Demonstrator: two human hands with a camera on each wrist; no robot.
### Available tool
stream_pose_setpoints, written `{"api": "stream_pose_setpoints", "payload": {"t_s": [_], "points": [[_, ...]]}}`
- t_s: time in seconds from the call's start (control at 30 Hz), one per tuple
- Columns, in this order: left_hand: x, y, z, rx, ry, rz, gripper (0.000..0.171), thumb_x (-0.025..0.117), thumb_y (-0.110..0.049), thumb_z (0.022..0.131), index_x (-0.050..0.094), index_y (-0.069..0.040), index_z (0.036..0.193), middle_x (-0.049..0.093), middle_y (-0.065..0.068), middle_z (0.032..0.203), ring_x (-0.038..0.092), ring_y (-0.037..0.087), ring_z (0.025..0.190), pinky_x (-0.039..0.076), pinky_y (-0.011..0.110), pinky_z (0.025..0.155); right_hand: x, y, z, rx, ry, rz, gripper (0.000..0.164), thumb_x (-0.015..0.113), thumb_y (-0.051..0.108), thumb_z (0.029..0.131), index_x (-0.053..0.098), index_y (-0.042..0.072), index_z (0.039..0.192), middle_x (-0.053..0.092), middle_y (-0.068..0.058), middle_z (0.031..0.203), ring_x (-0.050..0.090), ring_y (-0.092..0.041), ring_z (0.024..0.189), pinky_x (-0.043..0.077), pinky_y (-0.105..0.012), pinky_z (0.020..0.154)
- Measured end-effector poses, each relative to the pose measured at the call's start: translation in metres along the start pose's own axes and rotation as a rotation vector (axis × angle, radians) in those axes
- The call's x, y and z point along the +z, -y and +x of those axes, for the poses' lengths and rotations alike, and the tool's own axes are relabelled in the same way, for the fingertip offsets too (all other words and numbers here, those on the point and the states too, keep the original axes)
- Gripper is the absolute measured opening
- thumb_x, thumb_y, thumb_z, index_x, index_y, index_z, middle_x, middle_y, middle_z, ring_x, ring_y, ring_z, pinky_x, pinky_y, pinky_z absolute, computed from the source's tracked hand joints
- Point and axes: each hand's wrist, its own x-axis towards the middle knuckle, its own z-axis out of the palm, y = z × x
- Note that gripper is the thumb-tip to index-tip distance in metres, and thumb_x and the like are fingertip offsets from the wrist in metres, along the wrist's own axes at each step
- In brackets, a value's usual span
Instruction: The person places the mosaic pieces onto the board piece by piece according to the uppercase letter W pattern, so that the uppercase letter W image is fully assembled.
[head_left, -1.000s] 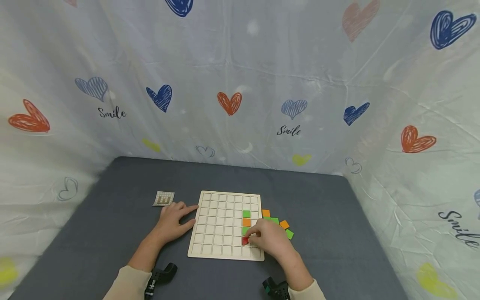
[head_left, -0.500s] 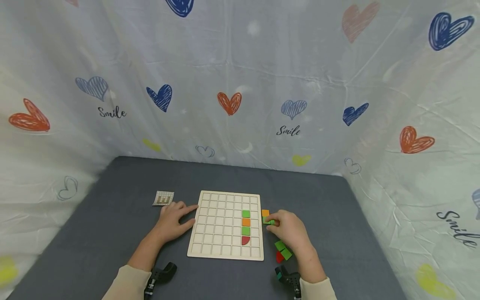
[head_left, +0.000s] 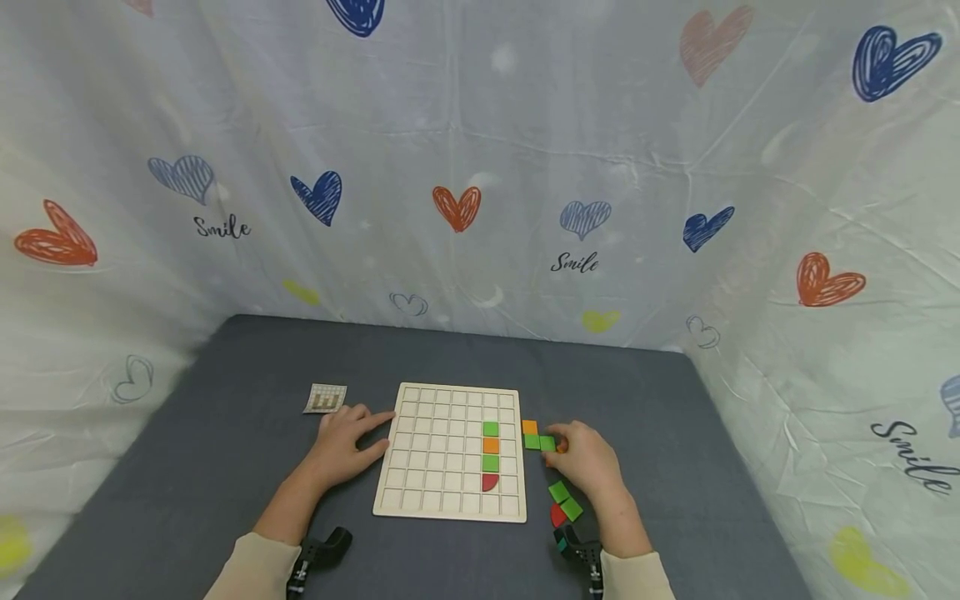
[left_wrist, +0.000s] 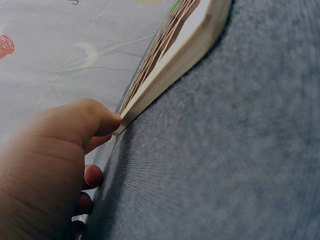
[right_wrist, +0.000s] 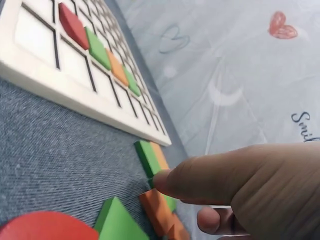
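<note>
Where the right hand (head_left: 589,459) reaches, coloured tiles (head_left: 547,443) lie clustered.

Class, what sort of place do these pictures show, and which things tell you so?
Probably a screened-off tabletop activity space: a heart-printed sheet hangs behind a dark grey table, where a wooden grid board lies with coloured tiles in and beside it.
</note>
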Motion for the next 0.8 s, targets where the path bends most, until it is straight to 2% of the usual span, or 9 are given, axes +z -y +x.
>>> {"api": "stream_pose_setpoints", "payload": {"t_s": [0.2,0.47,0.8], "points": [[0.0,0.001,0.0,-0.013,0.016,-0.008,0.046,0.077,-0.028,0.091,0.07,-0.017,0.135,0.044,-0.007,0.087,0.029,0.012,0.073,0.025,0.042,0.075,0.003,-0.003,0.001,0.051,-0.03,-0.012,0.041,0.084,0.023,0.081,0.076,0.005,0.117,0.058,0.0,0.081,0.052,-0.015,0.066,0.045,-0.036,0.06],[0.0,0.0,0.001,-0.017,0.024,-0.004,0.046,0.077,-0.029,0.092,0.07,-0.017,0.136,0.046,-0.007,0.088,0.031,0.012,0.074,0.027,0.043,0.075,0.007,-0.002,0.0,0.081,-0.06,-0.026,0.04,0.077,0.019,0.076,0.077,0.005,0.114,0.064,-0.002,0.087,0.056,-0.016,0.07,0.048,-0.038,0.061],[0.001,0.0,0.0,-0.034,0.03,0.0,0.045,0.076,-0.029,0.092,0.07,-0.018,0.136,0.046,-0.007,0.089,0.031,0.011,0.074,0.027,0.043,0.075,0.016,0.006,-0.002,0.117,-0.1,-0.083,0.037,0.077,0.017,0.075,0.076,0.005,0.11,0.067,-0.008,0.092,0.055,-0.019,0.064,0.046,-0.039,0.053]]}}
